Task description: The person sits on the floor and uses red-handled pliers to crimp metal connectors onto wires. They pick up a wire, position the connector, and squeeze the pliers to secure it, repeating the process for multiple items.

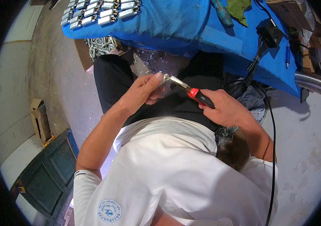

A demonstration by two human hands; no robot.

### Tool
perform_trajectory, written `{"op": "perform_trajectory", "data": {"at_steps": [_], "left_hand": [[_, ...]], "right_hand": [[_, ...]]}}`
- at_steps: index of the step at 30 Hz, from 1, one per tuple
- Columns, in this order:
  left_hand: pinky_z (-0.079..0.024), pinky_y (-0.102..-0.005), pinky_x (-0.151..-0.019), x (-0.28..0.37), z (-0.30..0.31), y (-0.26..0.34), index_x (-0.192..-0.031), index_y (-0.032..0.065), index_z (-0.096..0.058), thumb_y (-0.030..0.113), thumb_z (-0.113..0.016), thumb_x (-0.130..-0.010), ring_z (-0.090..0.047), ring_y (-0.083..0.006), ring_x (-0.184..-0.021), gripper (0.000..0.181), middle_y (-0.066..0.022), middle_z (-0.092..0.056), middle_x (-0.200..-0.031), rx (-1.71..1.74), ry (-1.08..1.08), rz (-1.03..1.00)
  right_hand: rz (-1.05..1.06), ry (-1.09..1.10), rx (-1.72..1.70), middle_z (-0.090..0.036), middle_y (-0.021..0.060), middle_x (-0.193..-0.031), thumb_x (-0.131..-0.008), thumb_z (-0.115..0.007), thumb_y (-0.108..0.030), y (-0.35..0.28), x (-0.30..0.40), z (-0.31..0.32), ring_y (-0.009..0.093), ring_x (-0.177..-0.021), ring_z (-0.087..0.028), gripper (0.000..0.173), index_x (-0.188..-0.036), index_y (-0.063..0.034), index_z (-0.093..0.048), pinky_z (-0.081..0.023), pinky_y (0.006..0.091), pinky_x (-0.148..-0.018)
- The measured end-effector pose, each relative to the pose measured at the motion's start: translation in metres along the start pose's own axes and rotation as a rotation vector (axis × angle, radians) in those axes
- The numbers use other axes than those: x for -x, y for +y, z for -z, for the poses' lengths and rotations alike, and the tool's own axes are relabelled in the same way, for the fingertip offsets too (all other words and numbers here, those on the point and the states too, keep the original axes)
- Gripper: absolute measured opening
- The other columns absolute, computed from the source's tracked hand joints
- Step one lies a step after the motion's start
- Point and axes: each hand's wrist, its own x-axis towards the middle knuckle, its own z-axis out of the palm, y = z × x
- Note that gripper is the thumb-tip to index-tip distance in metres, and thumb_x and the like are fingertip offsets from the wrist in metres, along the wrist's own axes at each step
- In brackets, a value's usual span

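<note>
My left hand [146, 89] pinches a small light-coloured part [166, 77] between thumb and fingers, above my lap; its exact kind is too small to tell. My right hand [219, 107] is closed around the red and black handle of a hand tool [195, 94], which looks like pliers or cutters. The tool's metal head reaches left to the small part, at or very near its edge. On the blue-covered table ahead, at the top left, rows of small silvery metal units [106, 19] with dark and brass-coloured ends lie side by side.
A cardboard box [82, 55] of metal pieces stands under the blue cloth's edge [149, 36]. On the table's right lie a teal cylindrical object [222, 14], a green cloth [239, 11], a black adapter with cables [269, 32], a blue pen [287, 55] and a steel flask [311, 82]. A black cable hangs at my right.
</note>
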Motion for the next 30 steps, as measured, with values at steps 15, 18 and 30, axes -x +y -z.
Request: {"op": "perform_trajectory", "data": {"at_steps": [15, 18, 30], "left_hand": [[-0.030, -0.0229, -0.051, 0.005, 0.000, 0.002, -0.090, 0.0085, -0.057, 0.053, -0.044, -0.099, -0.034, -0.0080, -0.051, 0.048, 0.0040, -0.039, -0.059, 0.409, -0.008, -0.035], [-0.029, -0.0225, -0.051, 0.004, 0.000, -0.001, -0.089, 0.0079, -0.058, 0.053, -0.048, -0.098, -0.033, -0.0075, -0.052, 0.047, 0.0047, -0.038, -0.059, 0.367, 0.014, -0.051], [-0.026, -0.0207, -0.048, -0.003, 0.001, -0.013, -0.090, 0.0056, -0.059, 0.052, -0.052, -0.097, -0.033, -0.0055, -0.052, 0.047, 0.0052, -0.040, -0.062, 0.286, 0.131, -0.087]], "right_hand": [[-0.031, 0.141, -0.383, -0.062, 0.0124, -0.101, -0.077, -0.049, 0.002, 0.015, -0.002, -0.042, 0.017, -0.082, -0.061, 0.054, -0.131, 0.0027, -0.049, -0.051, 0.0314, -0.077], [0.045, 0.205, -0.298, -0.061, 0.0136, -0.104, -0.077, -0.049, 0.001, 0.016, -0.008, -0.053, 0.020, -0.088, -0.060, 0.056, -0.133, 0.0014, -0.048, -0.048, 0.0320, -0.084], [-0.009, 0.289, -0.187, -0.054, 0.0214, -0.119, -0.080, -0.054, -0.007, -0.003, -0.019, -0.074, 0.035, -0.111, -0.054, 0.061, -0.139, 0.0031, -0.041, -0.041, 0.0360, -0.098]]}}
